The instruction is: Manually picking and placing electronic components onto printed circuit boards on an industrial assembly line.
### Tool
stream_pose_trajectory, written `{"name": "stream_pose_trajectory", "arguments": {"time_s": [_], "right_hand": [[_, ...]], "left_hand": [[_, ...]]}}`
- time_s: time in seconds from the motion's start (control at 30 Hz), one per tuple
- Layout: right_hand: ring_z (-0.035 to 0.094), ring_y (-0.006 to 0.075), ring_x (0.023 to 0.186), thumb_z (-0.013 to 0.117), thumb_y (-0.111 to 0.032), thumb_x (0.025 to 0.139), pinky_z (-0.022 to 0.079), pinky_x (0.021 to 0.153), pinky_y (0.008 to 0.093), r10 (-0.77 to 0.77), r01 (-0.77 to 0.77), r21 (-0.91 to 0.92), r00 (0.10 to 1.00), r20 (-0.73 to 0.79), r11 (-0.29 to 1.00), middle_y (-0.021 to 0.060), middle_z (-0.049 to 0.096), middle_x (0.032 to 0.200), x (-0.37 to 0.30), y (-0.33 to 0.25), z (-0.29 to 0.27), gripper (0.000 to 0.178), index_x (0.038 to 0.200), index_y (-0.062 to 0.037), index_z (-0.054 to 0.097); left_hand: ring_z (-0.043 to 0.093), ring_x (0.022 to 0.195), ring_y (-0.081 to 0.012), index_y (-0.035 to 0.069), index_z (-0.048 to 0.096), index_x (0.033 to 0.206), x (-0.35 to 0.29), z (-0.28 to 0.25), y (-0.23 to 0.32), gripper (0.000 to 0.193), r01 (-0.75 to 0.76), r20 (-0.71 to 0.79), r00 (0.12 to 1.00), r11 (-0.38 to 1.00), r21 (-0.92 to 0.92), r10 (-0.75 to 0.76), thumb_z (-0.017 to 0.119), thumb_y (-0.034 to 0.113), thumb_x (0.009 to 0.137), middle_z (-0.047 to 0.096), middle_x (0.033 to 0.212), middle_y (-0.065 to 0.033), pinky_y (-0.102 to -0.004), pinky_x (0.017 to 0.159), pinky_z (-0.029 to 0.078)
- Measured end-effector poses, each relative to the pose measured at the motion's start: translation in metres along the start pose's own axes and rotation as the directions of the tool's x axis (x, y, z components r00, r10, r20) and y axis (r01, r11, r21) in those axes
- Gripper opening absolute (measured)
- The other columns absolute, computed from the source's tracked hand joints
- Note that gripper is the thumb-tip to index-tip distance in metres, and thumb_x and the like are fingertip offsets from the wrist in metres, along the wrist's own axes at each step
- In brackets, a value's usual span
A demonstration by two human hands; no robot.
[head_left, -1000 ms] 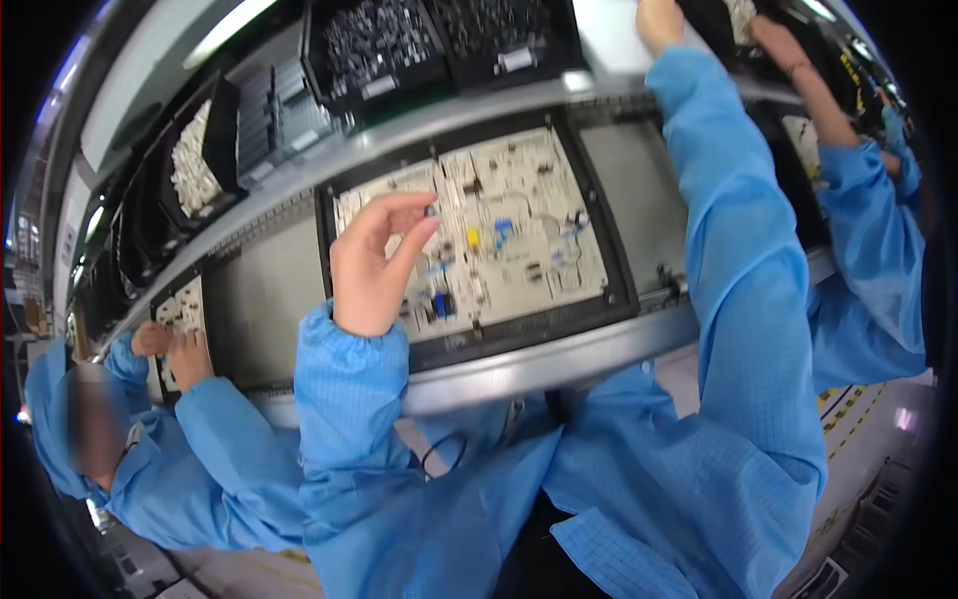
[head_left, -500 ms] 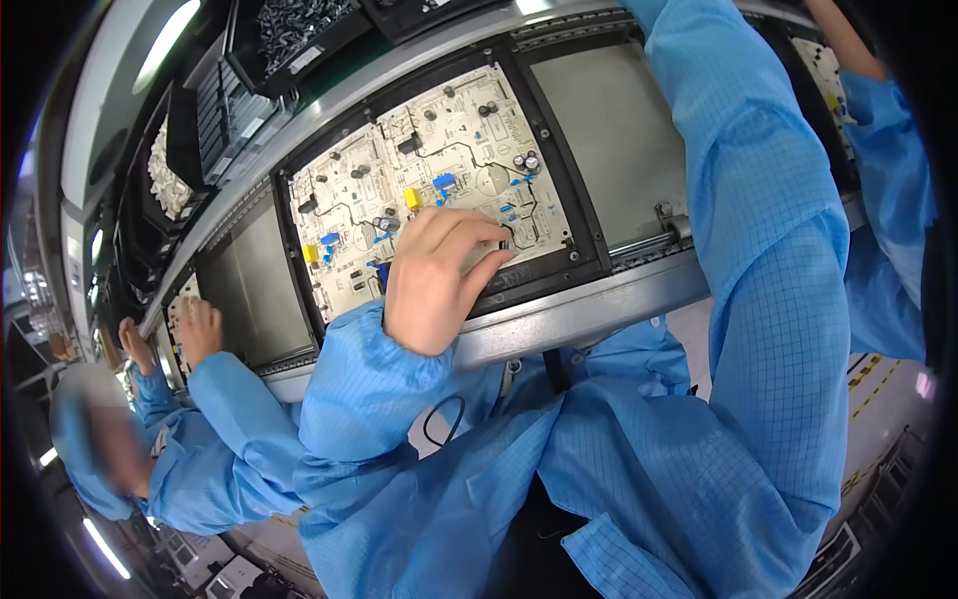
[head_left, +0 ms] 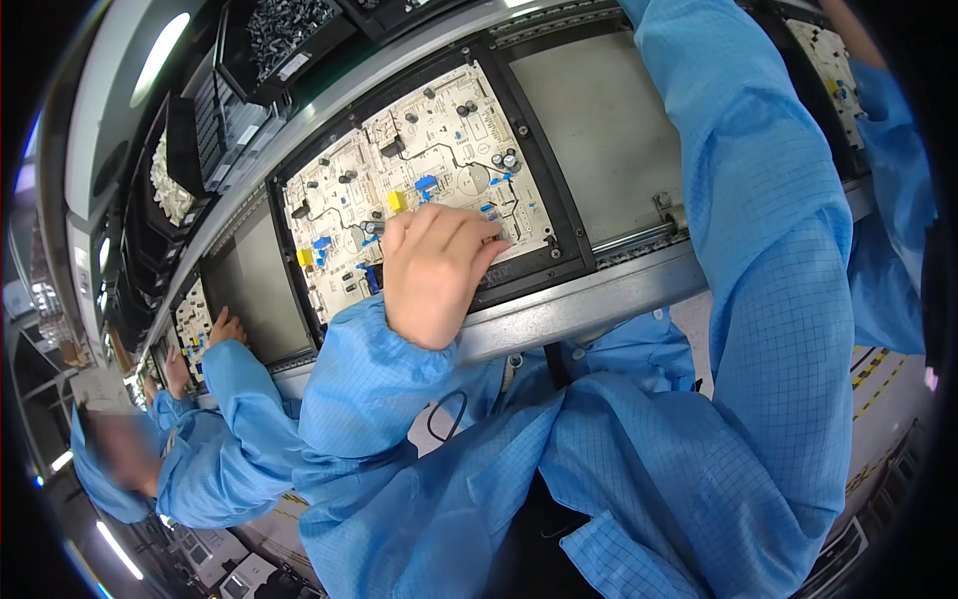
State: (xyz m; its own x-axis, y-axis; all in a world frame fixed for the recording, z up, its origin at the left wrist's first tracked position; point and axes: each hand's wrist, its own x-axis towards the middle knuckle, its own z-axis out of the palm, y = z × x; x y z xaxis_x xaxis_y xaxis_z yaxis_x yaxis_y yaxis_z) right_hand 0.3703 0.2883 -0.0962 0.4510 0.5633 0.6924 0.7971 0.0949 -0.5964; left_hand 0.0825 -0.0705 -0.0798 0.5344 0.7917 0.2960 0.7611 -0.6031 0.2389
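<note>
A cream circuit board [head_left: 339, 200], dotted with black, blue and yellow parts, sits in a black carrier frame [head_left: 561, 190]. Over its near right portion, my left hand [head_left: 431, 275] has thumb and forefinger pinched together around a small electronic component, mostly covered by the fingertips. Those fingertips are down at the board's surface by its near edge. A yellow part [head_left: 397, 202] and a blue part [head_left: 426, 184] stand just beyond the knuckles. My right arm [head_left: 768, 190] reaches up past the top edge, so the right hand is out of the picture.
A metal rail [head_left: 559, 309] runs along the near side. Bins of dark small parts [head_left: 284, 40] and white parts [head_left: 172, 175] line the far side. At left, a co-worker's hand [head_left: 228, 326] is near another board [head_left: 192, 317]. A second person's sleeve [head_left: 893, 200] shows at right.
My left fingertips have come down closer to the board, covering the small component more. The board appears slightly further left in view. The co-worker's hands at left have shifted, and more of their board shows.
</note>
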Motion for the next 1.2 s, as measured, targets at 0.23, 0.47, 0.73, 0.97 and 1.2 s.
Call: {"name": "stream_pose_trajectory", "arguments": {"time_s": [0.23, 0.47, 0.73, 0.97, 1.2], "right_hand": [[0.058, 0.0227, 0.068, 0.066, -0.013, 0.081, 0.046, 0.064, 0.0324, -0.236, 0.094, 0.482, 0.941, 0.243, 0.871, 0.0129, 0.059, 0.077, -0.021, -0.024, -0.061, 0.019, 0.092, -0.0022, 0.055], [0.058, 0.0126, 0.077, 0.070, -0.006, 0.076, 0.048, 0.072, 0.0244, -0.656, 0.120, 0.705, 0.500, 0.565, 0.699, 0.0048, 0.061, 0.093, -0.142, -0.116, -0.220, 0.026, 0.100, -0.0029, 0.061], [0.059, 0.0130, 0.082, 0.070, -0.002, 0.074, 0.049, 0.077, 0.0264, -0.526, -0.212, 0.661, 0.453, 0.719, 0.720, 0.0074, 0.062, 0.096, -0.177, -0.132, -0.242, 0.032, 0.103, 0.0001, 0.059], [0.058, 0.0175, 0.081, 0.069, 0.000, 0.070, 0.048, 0.071, 0.0268, -0.588, 0.001, 0.670, 0.482, 0.649, 0.742, 0.0062, 0.062, 0.098, -0.182, -0.138, -0.243, 0.033, 0.103, -0.0054, 0.062], [0.059, 0.0205, 0.083, 0.070, -0.002, 0.070, 0.049, 0.073, 0.0291, -0.590, 0.003, 0.622, 0.319, 0.742, 0.783, 0.0086, 0.061, 0.094, -0.204, -0.142, -0.231, 0.032, 0.101, -0.0042, 0.064]], "left_hand": [[0.055, 0.085, -0.0168, 0.010, 0.064, 0.086, -0.001, -0.006, 0.012, 0.016, -0.118, 0.019, 0.993, 0.977, 0.177, 0.117, 0.067, 0.016, 0.071, 0.059, 0.083, -0.0005, -0.0316, 0.077, 0.038], [0.055, 0.083, -0.0199, 0.010, 0.063, 0.092, -0.005, -0.037, -0.002, 0.025, -0.042, 0.129, 0.991, 0.993, 0.112, 0.027, 0.070, 0.022, 0.071, 0.060, 0.083, -0.0037, -0.0313, 0.075, 0.039], [0.058, 0.074, -0.0254, 0.011, 0.060, 0.102, 0.058, -0.092, -0.188, 0.027, 0.323, -0.327, 0.916, 0.912, 0.252, -0.233, 0.066, 0.030, 0.083, 0.059, 0.081, -0.0106, -0.0366, 0.067, 0.047], [0.060, 0.083, -0.0275, 0.003, 0.060, 0.098, 0.078, -0.059, -0.294, 0.028, 0.361, -0.644, 0.715, 0.933, 0.007, -0.272, 0.060, 0.029, 0.088, 0.061, 0.091, -0.0143, -0.0377, 0.074, 0.048], [0.060, 0.088, -0.0296, 0.017, 0.068, 0.099, 0.069, -0.054, -0.382, 0.029, 0.445, -0.507, 0.834, 0.810, 0.383, -0.218, 0.070, 0.035, 0.075, 0.063, 0.094, -0.0108, -0.0390, 0.078, 0.047]]}}
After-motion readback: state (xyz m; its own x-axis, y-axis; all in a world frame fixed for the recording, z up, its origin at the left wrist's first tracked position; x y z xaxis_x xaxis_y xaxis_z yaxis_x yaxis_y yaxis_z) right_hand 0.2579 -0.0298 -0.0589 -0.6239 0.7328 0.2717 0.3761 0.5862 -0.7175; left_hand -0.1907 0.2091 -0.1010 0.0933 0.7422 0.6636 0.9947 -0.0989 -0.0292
